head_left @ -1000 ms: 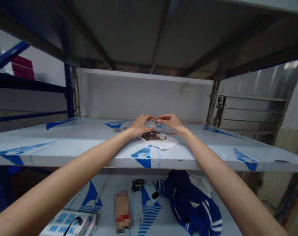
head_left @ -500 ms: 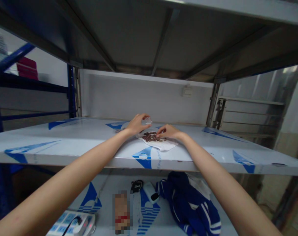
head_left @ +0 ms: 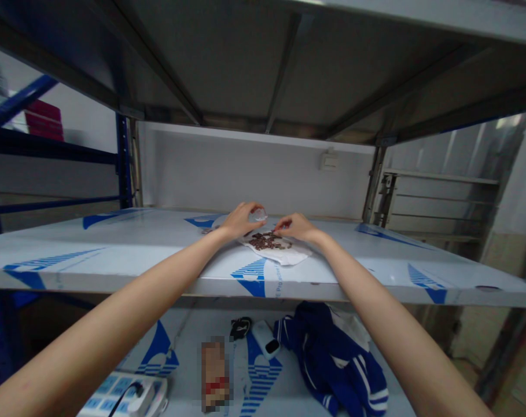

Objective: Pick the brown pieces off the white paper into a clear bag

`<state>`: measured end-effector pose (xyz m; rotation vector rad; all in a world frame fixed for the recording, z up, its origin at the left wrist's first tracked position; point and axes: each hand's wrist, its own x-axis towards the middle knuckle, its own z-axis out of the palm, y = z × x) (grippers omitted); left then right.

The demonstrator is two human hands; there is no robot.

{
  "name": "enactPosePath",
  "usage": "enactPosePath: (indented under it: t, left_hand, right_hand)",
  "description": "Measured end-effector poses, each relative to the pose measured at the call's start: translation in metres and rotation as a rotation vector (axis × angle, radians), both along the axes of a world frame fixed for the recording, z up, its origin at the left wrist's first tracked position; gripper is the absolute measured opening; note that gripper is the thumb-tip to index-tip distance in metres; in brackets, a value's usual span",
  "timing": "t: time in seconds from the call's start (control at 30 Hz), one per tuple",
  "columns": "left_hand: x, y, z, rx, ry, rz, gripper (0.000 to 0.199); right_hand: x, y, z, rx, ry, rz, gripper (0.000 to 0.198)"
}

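Observation:
On the middle shelf lies a white sheet of tissue or cloth (head_left: pixel 294 255) with many small dark brown pieces (head_left: pixel 263 241), like beans, spread over it. My left hand (head_left: pixel 241 221) is closed round a small clear cup (head_left: pixel 260 215), held tilted at the left back edge of the sheet. Just above the brown pieces is my right hand (head_left: pixel 296 227), its thumb and fingertips pinched together. Whatever sits between those fingertips is too small to make out.
The film-covered shelf (head_left: pixel 128 246) has another metal shelf (head_left: pixel 241 69) low overhead. Below lie a blue jacket (head_left: pixel 332 353), a light blue device (head_left: pixel 265 340), a black cord bundle (head_left: pixel 241 328), a blurred-out item (head_left: pixel 215 376) and a power strip (head_left: pixel 128 394).
My right hand has lifted slightly from the brown pieces and shifted a little left toward the cup. My left hand stays nearly in place with the cup.

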<state>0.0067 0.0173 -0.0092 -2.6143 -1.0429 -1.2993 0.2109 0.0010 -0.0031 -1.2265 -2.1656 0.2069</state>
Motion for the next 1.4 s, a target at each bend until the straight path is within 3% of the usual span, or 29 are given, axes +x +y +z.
enactPosePath:
  t: [0.13, 0.23, 0.37, 0.53, 0.7, 1.03, 1.2, 1.4]
  left_hand:
    - [0.004, -0.006, 0.002, -0.07, 0.006, -0.037, 0.038]
    - [0.007, -0.01, 0.004, -0.113, 0.007, -0.042, 0.039]
    - [0.01, -0.01, 0.004, -0.122, -0.004, -0.042, 0.041]
    - [0.009, -0.006, 0.003, -0.08, -0.045, -0.038, 0.041]
    - [0.007, -0.003, 0.002, -0.066, -0.088, -0.046, 0.042]
    - [0.002, -0.001, 0.016, -0.222, -0.469, -0.125, 0.013]
    - [0.001, -0.005, 0.02, -0.26, -0.596, -0.112, 0.01]
    - [0.003, -0.008, 0.021, -0.287, -0.602, -0.092, 0.006]
  right_hand:
    - [-0.005, -0.002, 0.009, 0.183, 0.278, 0.017, 0.01]
    - [-0.011, -0.005, 0.012, 0.226, 0.316, -0.003, 0.011]
    - [-0.017, -0.008, 0.011, 0.19, 0.214, 0.023, 0.009]
    - [-0.02, -0.008, 0.009, 0.212, 0.245, 0.044, 0.014]
    - [-0.017, -0.007, 0.009, 0.176, 0.21, 0.053, 0.006]
    - [-0.014, -0.006, 0.01, -0.023, 0.556, 0.121, 0.01]
    - [-0.014, -0.01, 0.014, 0.009, 0.618, 0.115, 0.013]
    - [-0.012, -0.011, 0.017, 0.04, 0.636, 0.05, 0.019]
